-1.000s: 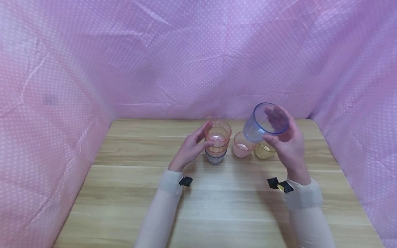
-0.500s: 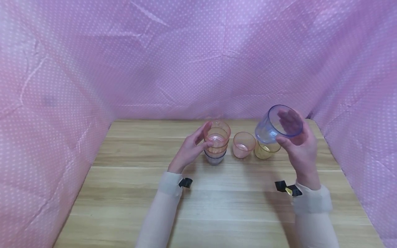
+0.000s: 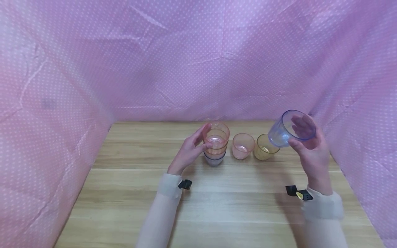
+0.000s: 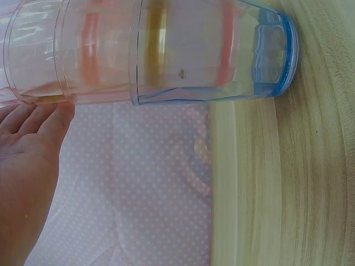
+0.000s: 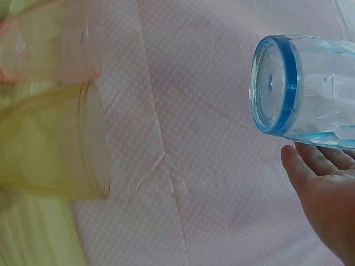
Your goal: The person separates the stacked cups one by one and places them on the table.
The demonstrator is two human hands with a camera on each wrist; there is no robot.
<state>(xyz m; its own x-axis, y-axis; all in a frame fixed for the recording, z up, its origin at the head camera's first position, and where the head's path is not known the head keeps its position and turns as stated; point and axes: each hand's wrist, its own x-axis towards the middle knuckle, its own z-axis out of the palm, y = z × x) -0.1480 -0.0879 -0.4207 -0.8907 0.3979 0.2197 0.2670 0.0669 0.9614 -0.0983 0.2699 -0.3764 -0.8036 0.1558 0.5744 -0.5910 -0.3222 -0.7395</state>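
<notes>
In the head view, my left hand (image 3: 190, 150) grips a stack of clear tinted cups (image 3: 216, 148) near its top, thumb in front and fingers behind. Pink and yellow cups nest above a blue one (image 4: 274, 52), which stands on the table in the left wrist view. My right hand (image 3: 314, 158) holds a single clear blue cup (image 3: 279, 132) in the air, tilted with its mouth toward me. Its thick blue base (image 5: 288, 86) shows in the right wrist view. Between the hands, a pink cup (image 3: 243, 148) and a yellow cup (image 3: 263, 151) stand upright side by side.
All of this is at the back of a light wood-grain table (image 3: 204, 213). A pink polka-dot cloth (image 3: 186, 62) hangs behind it and along both sides. The yellow cup (image 5: 50, 144) also appears in the right wrist view, left of the held cup.
My right hand has carried the blue cup rightward and slightly toward me, uncovering more of the yellow cup. My left hand stays on the stack.
</notes>
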